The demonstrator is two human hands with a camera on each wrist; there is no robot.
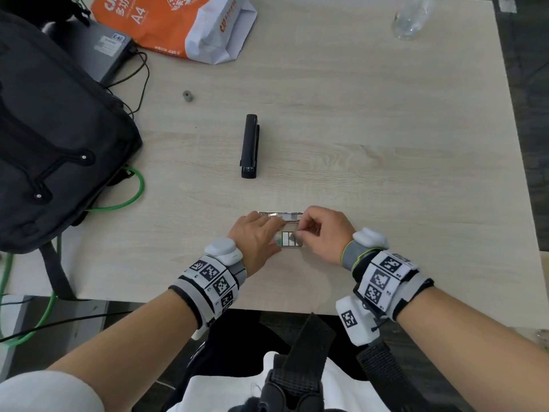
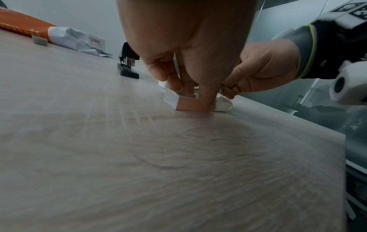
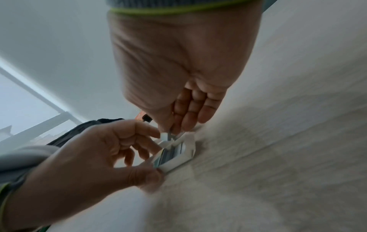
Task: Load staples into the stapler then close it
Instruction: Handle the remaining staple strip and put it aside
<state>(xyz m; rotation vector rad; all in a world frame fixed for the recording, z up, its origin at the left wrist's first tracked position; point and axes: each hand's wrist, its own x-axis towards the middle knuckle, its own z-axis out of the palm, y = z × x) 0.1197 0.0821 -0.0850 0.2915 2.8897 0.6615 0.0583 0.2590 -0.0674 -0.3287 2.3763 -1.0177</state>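
Black stapler (image 1: 249, 146) lies closed on the pale wood-grain counter (image 1: 371, 138), lengthwise away from the person, metal mouth at the near end. From the left wrist view its front shows a silver magazine between black top and base. It sits apart from both hands, beyond them.

Near the counter's front edge, a small white staple box (image 1: 292, 239) is open, its lid (image 1: 280, 215) folded back flat. Inside, silver staple strips (image 3: 171, 154) lie side by side with dark gaps between.

Left hand (image 1: 258, 239): fingers curled over the box's left end, thumb against its near side, holding it down on the counter.

Right hand (image 1: 323, 233): thumb and forefinger closed in a pinch grip on a thin silver strip at the box opening; other fingers curled under.

Backpack (image 1: 50, 138) far left, orange-and-white paper ream (image 1: 178, 22) at the back, clear bottle (image 1: 411, 17) back right.
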